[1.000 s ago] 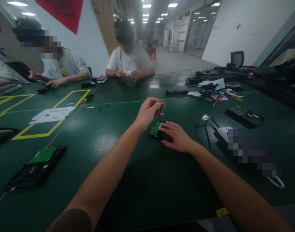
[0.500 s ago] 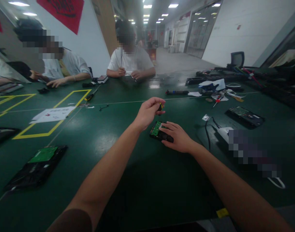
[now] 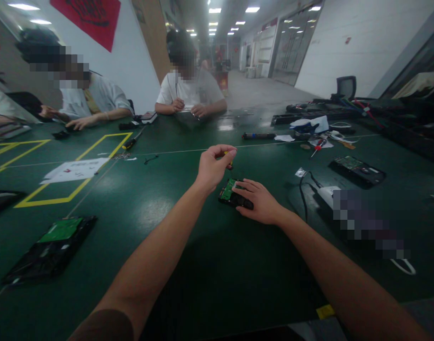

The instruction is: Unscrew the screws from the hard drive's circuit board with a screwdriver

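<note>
My left hand (image 3: 215,166) is closed round a small screwdriver (image 3: 230,165), whose yellow and black handle shows between the fingers. It hovers above the far left edge of a black device with a green circuit board (image 3: 228,189). The screwdriver's tip cannot be made out. My right hand (image 3: 258,201) lies across the right part of this device, thumb at its near edge and fingers over the board, gripping it against the green tabletop (image 3: 217,265). The palm and fingers hide part of the device.
Similar opened devices lie at left (image 3: 49,248) and right (image 3: 357,170). A white power strip (image 3: 329,192) with a dark cable lies right of my right hand. Screwdrivers (image 3: 131,142) (image 3: 318,148) and paper (image 3: 75,169) lie farther off. Two persons in white sit across the table, working with their hands.
My left hand has turned slightly and shifted a little left, the screwdriver handle now more upright below the fingertips. My right hand stays on the device. The whole view has shifted slightly left.
</note>
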Demonstrator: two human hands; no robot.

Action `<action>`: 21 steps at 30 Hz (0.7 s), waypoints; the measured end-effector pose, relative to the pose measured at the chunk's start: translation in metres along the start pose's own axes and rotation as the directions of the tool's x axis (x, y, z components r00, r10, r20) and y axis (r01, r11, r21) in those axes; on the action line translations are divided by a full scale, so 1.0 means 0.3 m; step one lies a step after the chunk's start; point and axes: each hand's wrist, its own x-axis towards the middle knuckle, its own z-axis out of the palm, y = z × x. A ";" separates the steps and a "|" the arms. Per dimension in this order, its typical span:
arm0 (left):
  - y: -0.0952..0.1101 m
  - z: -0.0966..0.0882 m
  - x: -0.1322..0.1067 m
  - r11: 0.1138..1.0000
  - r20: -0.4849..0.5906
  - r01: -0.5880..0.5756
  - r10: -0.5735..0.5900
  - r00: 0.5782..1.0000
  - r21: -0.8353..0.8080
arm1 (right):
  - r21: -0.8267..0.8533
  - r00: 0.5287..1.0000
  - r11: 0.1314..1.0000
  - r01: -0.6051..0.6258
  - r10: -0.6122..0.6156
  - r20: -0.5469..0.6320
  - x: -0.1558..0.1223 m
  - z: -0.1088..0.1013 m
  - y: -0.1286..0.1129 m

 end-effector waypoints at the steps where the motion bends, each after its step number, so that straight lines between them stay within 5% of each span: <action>1: 0.002 -0.002 0.000 1.000 -0.005 -0.003 0.003 1.000 0.015 | 0.002 1.000 1.000 0.001 -0.001 -0.003 -0.001 -0.001 0.000; 21: 0.004 0.012 0.005 0.963 0.102 0.113 -0.090 0.991 -0.245 | -0.016 1.000 1.000 0.003 -0.003 -0.003 0.001 -0.004 -0.002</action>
